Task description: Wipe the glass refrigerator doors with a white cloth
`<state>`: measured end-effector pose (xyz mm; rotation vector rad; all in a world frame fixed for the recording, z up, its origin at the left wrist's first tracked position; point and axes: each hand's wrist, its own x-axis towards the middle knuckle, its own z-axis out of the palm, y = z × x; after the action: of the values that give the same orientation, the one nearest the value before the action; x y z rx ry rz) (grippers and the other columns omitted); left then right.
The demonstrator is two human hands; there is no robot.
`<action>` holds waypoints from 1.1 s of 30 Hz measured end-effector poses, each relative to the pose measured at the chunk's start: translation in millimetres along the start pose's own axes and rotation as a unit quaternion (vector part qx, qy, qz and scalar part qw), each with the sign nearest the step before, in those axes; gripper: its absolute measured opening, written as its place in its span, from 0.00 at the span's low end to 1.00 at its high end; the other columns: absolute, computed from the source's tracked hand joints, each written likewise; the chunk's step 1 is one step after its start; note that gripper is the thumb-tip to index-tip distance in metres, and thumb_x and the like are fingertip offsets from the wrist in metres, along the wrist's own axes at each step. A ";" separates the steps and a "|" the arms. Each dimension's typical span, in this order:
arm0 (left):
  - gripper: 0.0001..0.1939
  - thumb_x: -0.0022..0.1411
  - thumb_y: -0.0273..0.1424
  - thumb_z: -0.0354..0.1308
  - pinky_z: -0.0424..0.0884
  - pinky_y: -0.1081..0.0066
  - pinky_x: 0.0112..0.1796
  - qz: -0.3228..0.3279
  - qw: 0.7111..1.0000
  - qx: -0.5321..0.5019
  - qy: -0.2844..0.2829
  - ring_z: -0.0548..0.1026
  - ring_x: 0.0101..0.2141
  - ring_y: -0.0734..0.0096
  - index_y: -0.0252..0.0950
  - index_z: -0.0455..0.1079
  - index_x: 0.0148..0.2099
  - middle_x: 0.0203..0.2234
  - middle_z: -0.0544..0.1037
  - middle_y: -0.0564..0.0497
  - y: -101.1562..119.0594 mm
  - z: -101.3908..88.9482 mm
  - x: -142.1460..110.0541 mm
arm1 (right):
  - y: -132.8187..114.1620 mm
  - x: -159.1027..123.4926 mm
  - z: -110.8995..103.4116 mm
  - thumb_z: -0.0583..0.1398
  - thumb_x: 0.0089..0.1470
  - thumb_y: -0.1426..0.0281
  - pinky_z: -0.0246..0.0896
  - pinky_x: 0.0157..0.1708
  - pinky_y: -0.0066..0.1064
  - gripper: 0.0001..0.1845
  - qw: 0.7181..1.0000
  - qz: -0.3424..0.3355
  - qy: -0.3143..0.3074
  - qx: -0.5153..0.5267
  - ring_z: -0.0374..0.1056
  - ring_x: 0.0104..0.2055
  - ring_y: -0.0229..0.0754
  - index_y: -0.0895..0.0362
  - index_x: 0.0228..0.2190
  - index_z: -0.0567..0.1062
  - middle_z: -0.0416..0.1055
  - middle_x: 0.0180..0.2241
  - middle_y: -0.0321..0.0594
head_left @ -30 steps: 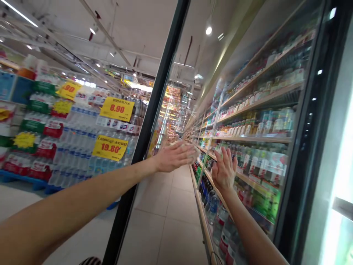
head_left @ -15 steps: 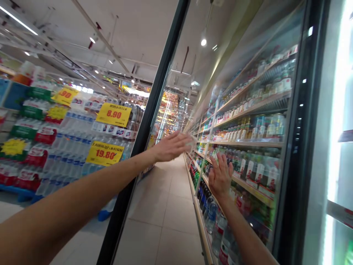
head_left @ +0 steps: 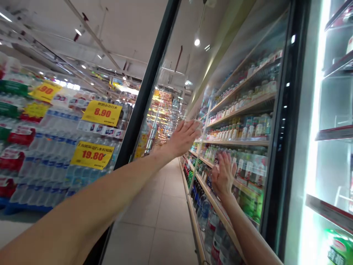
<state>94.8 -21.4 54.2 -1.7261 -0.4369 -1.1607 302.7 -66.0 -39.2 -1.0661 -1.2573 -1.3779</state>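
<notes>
A tilted glass cooler door [head_left: 179, 84] with a black frame stands open in front of me. My left hand [head_left: 183, 139] lies flat with a thin white cloth [head_left: 199, 127] under its fingertips, pressed against the glass; the cloth is mostly hidden by the fingers. Lower and to the right, my right hand [head_left: 223, 175] rests on the pane with its fingers stretched out and nothing in it. Through or in the glass show shelves of bottles [head_left: 245, 130], partly a reflection.
On the right is a lit cooler with shelves [head_left: 335, 133] and a green package [head_left: 339, 250]. Stacked packs of bottled water [head_left: 46, 143] stand at left, with yellow price signs [head_left: 92, 154]. A tiled floor [head_left: 171, 209] runs along the aisle.
My left hand has moved slightly up and right across the glass with the cloth. The right hand stays spread on the pane. My view has turned slightly right, showing more cooler shelves.
</notes>
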 end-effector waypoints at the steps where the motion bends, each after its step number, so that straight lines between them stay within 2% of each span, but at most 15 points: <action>1: 0.20 0.63 0.29 0.42 0.46 0.55 0.58 0.035 0.999 -0.010 -0.008 0.52 0.59 0.62 0.38 0.57 0.57 0.58 0.58 0.50 5.4 1.6 2.0 | 6.9 1.2 -2.2 0.48 0.55 0.69 0.40 0.57 0.52 0.27 1.000 0.010 0.003 -0.001 0.46 0.62 0.48 0.57 0.56 0.55 0.55 0.58 0.49; 4: 0.20 0.63 0.28 0.42 0.45 0.60 0.58 0.234 0.970 -0.051 -0.052 0.52 0.59 0.67 0.40 0.56 0.58 0.58 0.59 0.52 20.8 5.7 4.8 | 25.2 2.7 -8.8 0.47 0.55 0.69 0.40 0.57 0.53 0.27 1.000 0.018 -0.009 -0.005 0.46 0.62 0.49 0.56 0.56 0.55 0.55 0.58 0.49; 6: 0.21 0.63 0.28 0.42 0.45 0.62 0.58 0.272 0.958 -0.066 -0.059 0.52 0.59 0.69 0.40 0.55 0.58 0.58 0.59 0.52 25.3 7.5 9.1 | 35.0 1.1 -12.8 0.47 0.55 0.69 0.40 0.57 0.53 0.26 1.000 0.020 -0.019 -0.013 0.46 0.62 0.48 0.56 0.56 0.56 0.55 0.58 0.49; 10: 0.21 0.63 0.27 0.42 0.46 0.57 0.58 0.068 0.997 -0.047 -0.012 0.51 0.59 0.63 0.35 0.54 0.59 0.58 0.58 0.47 29.0 10.7 19.1 | 51.1 -5.9 -18.7 0.47 0.54 0.69 0.40 0.57 0.53 0.26 0.999 0.031 -0.027 -0.034 0.46 0.62 0.48 0.56 0.55 0.57 0.55 0.58 0.49; 11: 0.21 0.63 0.27 0.42 0.46 0.56 0.57 0.052 0.998 -0.045 -0.008 0.51 0.59 0.63 0.34 0.55 0.58 0.58 0.58 0.47 32.0 12.0 19.2 | 54.9 -7.9 -19.7 0.47 0.54 0.69 0.40 0.57 0.53 0.26 0.998 0.034 -0.029 -0.037 0.46 0.62 0.48 0.56 0.55 0.57 0.54 0.58 0.49; 13: 0.20 0.63 0.27 0.42 0.45 0.58 0.58 0.139 0.988 -0.059 -0.025 0.52 0.59 0.64 0.36 0.57 0.58 0.58 0.59 0.49 39.9 14.8 17.0 | 61.9 -11.5 -21.3 0.47 0.54 0.69 0.41 0.57 0.54 0.26 0.998 0.035 -0.034 -0.040 0.46 0.62 0.48 0.55 0.55 0.56 0.54 0.58 0.48; 16: 0.20 0.64 0.29 0.41 0.45 0.63 0.58 0.315 0.944 -0.086 -0.053 0.53 0.59 0.70 0.39 0.57 0.57 0.57 0.61 0.52 46.1 18.2 16.8 | 70.5 -15.6 -24.0 0.48 0.54 0.69 0.41 0.56 0.54 0.27 0.998 0.035 -0.040 -0.043 0.45 0.62 0.48 0.55 0.56 0.55 0.54 0.58 0.48; 17: 0.20 0.64 0.29 0.41 0.45 0.63 0.58 0.310 0.945 -0.086 -0.052 0.53 0.59 0.70 0.39 0.57 0.57 0.57 0.60 0.52 45.3 18.8 19.2 | 72.6 -16.6 -25.1 0.48 0.54 0.69 0.41 0.57 0.54 0.27 0.997 0.039 -0.041 -0.045 0.45 0.62 0.48 0.55 0.56 0.55 0.54 0.58 0.48; 20: 0.20 0.64 0.27 0.40 0.45 0.59 0.58 0.138 0.988 -0.066 -0.023 0.52 0.59 0.65 0.36 0.57 0.57 0.58 0.59 0.49 42.0 20.0 28.2 | 76.8 -18.9 -28.4 0.48 0.54 0.70 0.40 0.57 0.54 0.27 0.996 0.056 -0.042 -0.051 0.45 0.62 0.47 0.55 0.56 0.55 0.54 0.58 0.48; 22: 0.20 0.64 0.27 0.40 0.46 0.56 0.57 0.077 0.995 -0.059 -0.010 0.51 0.59 0.62 0.34 0.57 0.58 0.58 0.59 0.48 47.8 21.7 28.1 | 78.3 -20.1 -30.0 0.47 0.54 0.69 0.40 0.57 0.53 0.27 0.996 0.063 -0.044 -0.053 0.46 0.62 0.47 0.55 0.56 0.55 0.54 0.58 0.48; 24: 0.20 0.63 0.27 0.41 0.46 0.57 0.57 0.156 0.985 -0.071 -0.019 0.52 0.59 0.63 0.35 0.57 0.57 0.58 0.59 0.48 60.8 24.4 22.1 | 79.0 -21.0 -30.7 0.47 0.54 0.69 0.40 0.57 0.53 0.27 0.995 0.064 -0.046 -0.053 0.46 0.62 0.47 0.56 0.56 0.55 0.54 0.58 0.49; 26: 0.19 0.63 0.27 0.43 0.47 0.60 0.58 0.306 0.947 -0.092 -0.041 0.55 0.58 0.67 0.38 0.60 0.56 0.56 0.62 0.50 72.9 27.4 16.8 | 79.2 -21.7 -30.9 0.47 0.54 0.69 0.41 0.57 0.53 0.27 0.996 0.063 -0.045 -0.051 0.46 0.62 0.47 0.56 0.56 0.55 0.54 0.58 0.49; 28: 0.19 0.62 0.28 0.43 0.47 0.61 0.58 0.375 0.920 -0.100 -0.057 0.56 0.58 0.68 0.39 0.61 0.55 0.56 0.63 0.52 74.3 28.8 19.3 | 79.3 -22.4 -30.9 0.47 0.54 0.69 0.40 0.57 0.52 0.27 0.996 0.063 -0.042 -0.047 0.45 0.62 0.47 0.56 0.56 0.55 0.54 0.58 0.49; 30: 0.21 0.62 0.27 0.43 0.47 0.60 0.57 0.293 0.950 -0.086 -0.055 0.54 0.58 0.66 0.38 0.57 0.57 0.57 0.60 0.50 62.6 27.3 29.5 | 79.3 -23.2 -30.9 0.47 0.54 0.69 0.40 0.57 0.53 0.27 0.996 0.064 -0.042 -0.042 0.45 0.62 0.47 0.55 0.57 0.54 0.54 0.58 0.48; 33: 0.23 0.63 0.27 0.42 0.45 0.57 0.58 0.069 0.996 -0.046 -0.027 0.51 0.59 0.62 0.35 0.53 0.60 0.59 0.56 0.46 38.0 20.9 40.4 | 78.8 -24.9 -30.3 0.47 0.54 0.69 0.40 0.57 0.53 0.28 0.996 0.063 -0.042 -0.039 0.45 0.62 0.47 0.55 0.57 0.53 0.54 0.59 0.48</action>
<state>152.1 -29.4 67.4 -1.8410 -0.2952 -1.0514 384.4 -95.3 -53.4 -1.2476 -1.1839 -1.3054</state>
